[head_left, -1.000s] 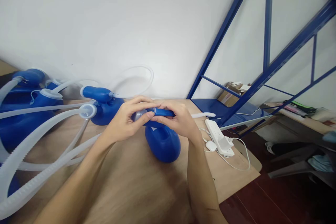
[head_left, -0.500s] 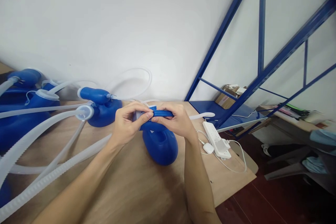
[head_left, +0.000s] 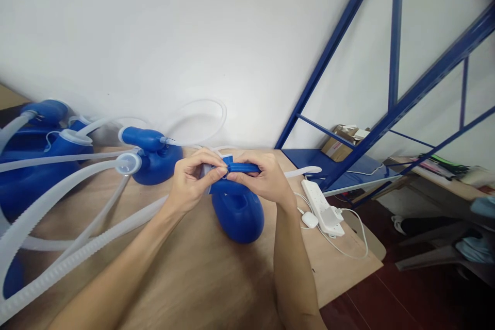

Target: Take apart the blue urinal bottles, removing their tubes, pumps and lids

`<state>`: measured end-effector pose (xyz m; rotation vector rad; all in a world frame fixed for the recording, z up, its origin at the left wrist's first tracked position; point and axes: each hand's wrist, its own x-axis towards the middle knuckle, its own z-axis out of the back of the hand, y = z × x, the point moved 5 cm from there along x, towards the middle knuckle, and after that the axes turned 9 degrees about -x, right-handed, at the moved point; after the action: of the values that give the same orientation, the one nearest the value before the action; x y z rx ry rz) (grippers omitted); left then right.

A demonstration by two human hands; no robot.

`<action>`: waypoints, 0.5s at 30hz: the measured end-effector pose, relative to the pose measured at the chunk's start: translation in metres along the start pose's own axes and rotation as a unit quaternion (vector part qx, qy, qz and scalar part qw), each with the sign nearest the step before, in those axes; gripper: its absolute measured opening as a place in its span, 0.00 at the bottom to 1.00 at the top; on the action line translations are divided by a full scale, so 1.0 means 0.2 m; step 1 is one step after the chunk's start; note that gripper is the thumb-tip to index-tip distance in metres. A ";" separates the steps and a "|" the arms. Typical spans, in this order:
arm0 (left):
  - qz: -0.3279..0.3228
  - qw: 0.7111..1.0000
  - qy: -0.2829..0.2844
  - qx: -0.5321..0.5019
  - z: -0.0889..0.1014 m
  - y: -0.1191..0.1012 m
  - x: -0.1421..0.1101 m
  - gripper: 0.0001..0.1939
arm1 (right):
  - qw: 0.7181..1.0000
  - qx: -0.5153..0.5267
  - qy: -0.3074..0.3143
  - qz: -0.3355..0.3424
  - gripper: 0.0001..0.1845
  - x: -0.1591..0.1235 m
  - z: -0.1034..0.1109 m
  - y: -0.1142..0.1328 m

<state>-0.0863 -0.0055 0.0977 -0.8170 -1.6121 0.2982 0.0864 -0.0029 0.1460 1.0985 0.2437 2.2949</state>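
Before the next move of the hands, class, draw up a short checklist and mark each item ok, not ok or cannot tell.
1. Left hand gripping the blue piece: ok.
2. Right hand gripping it too: ok.
3. Blue piece joined to the blue container below: cannot tell, fingers cover part.
4. Power strip apart from the right hand: ok.
5. Space beside the left forearm free of hoses: not ok, a ribbed hose reaches it.

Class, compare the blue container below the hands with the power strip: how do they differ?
The container is blue; the power strip is white. The container is broad and rounded, the power strip long and straight-edged. Both rest on the wooden table.
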 end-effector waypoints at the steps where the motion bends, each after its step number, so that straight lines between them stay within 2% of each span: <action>1: 0.000 1.000 0.002 0.003 0.00 0.00 0.00 0.03 | 1.000 0.000 -0.001 0.001 0.17 0.00 0.00 0.00; 9: -0.001 0.999 -0.005 -0.034 0.02 -0.04 0.01 0.06 | 0.998 0.026 0.006 -0.058 0.14 -0.01 0.02 -0.05; 10: 0.001 1.000 -0.003 -0.008 0.02 -0.05 0.01 0.10 | 0.998 0.029 -0.002 -0.064 0.13 -0.01 0.03 -0.06; 13: 0.046 0.990 0.016 0.132 0.04 -0.04 0.03 0.41 | 0.995 0.016 -0.048 -0.085 0.12 -0.03 0.07 -0.07; 14: 0.074 0.981 0.027 0.180 0.05 -0.03 0.03 0.47 | 0.994 0.010 -0.061 -0.093 0.13 -0.03 0.08 -0.07; 15: 0.099 0.969 0.039 0.224 0.05 -0.02 0.03 0.47 | 0.993 0.003 -0.070 -0.097 0.14 -0.03 0.09 -0.07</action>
<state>-0.0968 -0.0018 0.1012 -0.6278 -1.3193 0.7346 0.1093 0.0032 0.1480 1.1791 0.2880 2.0374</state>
